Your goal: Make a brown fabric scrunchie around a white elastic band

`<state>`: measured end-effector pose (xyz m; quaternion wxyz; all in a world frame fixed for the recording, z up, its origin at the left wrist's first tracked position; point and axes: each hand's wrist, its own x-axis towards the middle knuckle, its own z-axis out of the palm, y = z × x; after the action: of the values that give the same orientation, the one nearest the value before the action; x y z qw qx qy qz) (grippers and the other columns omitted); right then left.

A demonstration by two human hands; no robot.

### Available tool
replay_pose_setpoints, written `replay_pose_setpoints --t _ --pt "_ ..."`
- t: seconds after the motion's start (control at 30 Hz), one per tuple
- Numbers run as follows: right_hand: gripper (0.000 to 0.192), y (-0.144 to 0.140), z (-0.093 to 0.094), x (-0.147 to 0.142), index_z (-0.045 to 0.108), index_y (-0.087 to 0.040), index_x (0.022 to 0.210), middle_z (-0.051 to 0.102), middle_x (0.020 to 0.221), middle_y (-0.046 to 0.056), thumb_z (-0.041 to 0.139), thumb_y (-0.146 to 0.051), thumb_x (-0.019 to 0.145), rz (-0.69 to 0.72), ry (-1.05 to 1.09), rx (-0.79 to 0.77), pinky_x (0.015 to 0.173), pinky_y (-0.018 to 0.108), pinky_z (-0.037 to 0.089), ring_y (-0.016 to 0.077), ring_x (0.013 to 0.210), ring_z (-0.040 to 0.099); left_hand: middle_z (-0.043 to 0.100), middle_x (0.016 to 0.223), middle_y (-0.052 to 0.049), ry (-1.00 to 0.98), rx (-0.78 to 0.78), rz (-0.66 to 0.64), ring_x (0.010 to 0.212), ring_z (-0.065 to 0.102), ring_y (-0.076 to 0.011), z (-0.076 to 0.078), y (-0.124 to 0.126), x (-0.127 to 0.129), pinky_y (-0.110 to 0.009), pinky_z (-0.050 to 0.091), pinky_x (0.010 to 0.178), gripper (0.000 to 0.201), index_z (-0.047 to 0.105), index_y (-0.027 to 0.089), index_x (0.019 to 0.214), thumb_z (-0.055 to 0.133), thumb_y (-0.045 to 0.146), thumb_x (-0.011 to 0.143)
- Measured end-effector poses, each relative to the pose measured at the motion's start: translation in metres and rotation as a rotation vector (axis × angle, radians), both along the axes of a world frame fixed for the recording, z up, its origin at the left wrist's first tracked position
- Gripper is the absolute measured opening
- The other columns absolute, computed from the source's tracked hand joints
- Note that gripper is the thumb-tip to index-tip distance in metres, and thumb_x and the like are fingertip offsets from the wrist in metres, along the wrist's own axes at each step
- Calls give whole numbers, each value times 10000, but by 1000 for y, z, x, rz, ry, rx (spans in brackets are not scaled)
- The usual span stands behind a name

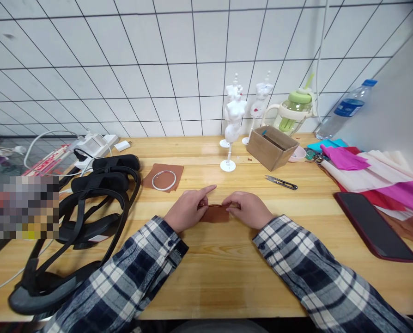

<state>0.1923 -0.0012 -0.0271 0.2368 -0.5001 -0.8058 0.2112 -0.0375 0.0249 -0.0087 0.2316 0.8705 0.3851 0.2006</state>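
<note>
A small piece of brown fabric (215, 214) lies on the wooden table in front of me, with a fold along its far edge. My left hand (188, 208) grips its left end between thumb and curled fingers, the index finger stretched out above the table. At the right end of the fold, my right hand (251, 209) pinches the fabric between thumb and fingertips. Farther left rests another brown fabric piece (179, 172) with a thin silvery ring (164, 181) on top. Black thread snips (282, 182) lie beyond my right hand.
White mini dress forms (234, 120) stand near the tiled wall beside a cardboard box (274, 150) and a green-lidded jug (294, 111). Black headsets (119, 208) fill the left side. A phone (374, 226), colourful fabrics (369, 171) and a water bottle (347, 111) occupy the right.
</note>
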Motion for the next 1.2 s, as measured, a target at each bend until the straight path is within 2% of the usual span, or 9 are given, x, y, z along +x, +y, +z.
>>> replay_pose_setpoints --t 0.2,0.43,0.63,0.77,0.9,1.0,1.1,1.2 --pt "171 -3 4 0 689 -241 915 691 919 3 583 -139 829 28 -123 41 776 281 445 162 882 621 657 892 -8 26 38 -123 805 580 -155 2 3 -7 -288 426 781 653 453 230 1352 500 42 728" --pt "206 -7 13 1 686 -256 942 687 941 9 543 -139 850 76 -243 83 747 274 445 168 902 623 650 847 -14 121 87 -108 769 575 -155 4 4 -8 -285 423 739 551 508 199 1280 449 21 761" --pt "281 -11 22 -1 715 -276 926 688 975 12 507 -113 831 113 -364 62 677 275 436 176 875 635 675 877 -33 309 206 -159 877 573 -208 23 -2 -9 -364 388 844 574 528 252 1290 488 48 755" --pt "260 -12 24 -1 702 -248 897 686 949 10 486 -122 826 -4 -359 18 706 274 429 169 858 632 686 877 -23 350 215 -160 902 563 -224 34 -5 -10 -398 373 897 670 444 271 1375 546 109 733" --pt "216 -12 21 -6 653 -232 1007 668 960 20 474 -232 886 -155 -244 8 762 272 421 161 887 609 673 866 -39 375 244 -142 881 573 -223 31 -5 -9 -390 398 865 583 453 286 1376 503 149 812" --pt "172 -13 18 -11 654 -239 935 643 933 24 552 -360 868 -154 -221 -11 751 279 409 172 887 586 661 874 -53 345 236 -131 866 576 -223 25 -4 -9 -375 421 831 539 476 290 1362 524 195 833" --pt "54 -12 15 -13 641 -237 845 624 908 14 627 -275 809 -116 -200 -33 729 268 394 163 865 569 675 892 -37 202 192 -106 877 569 -211 20 -1 -12 -359 432 837 524 475 273 1354 557 229 838" --pt "16 -10 14 -9 623 -228 776 628 836 -3 633 -215 779 -130 -119 -87 696 252 390 148 799 566 667 980 -33 -29 210 64 902 547 -191 16 2 -15 -352 429 876 568 415 229 1378 592 263 839"
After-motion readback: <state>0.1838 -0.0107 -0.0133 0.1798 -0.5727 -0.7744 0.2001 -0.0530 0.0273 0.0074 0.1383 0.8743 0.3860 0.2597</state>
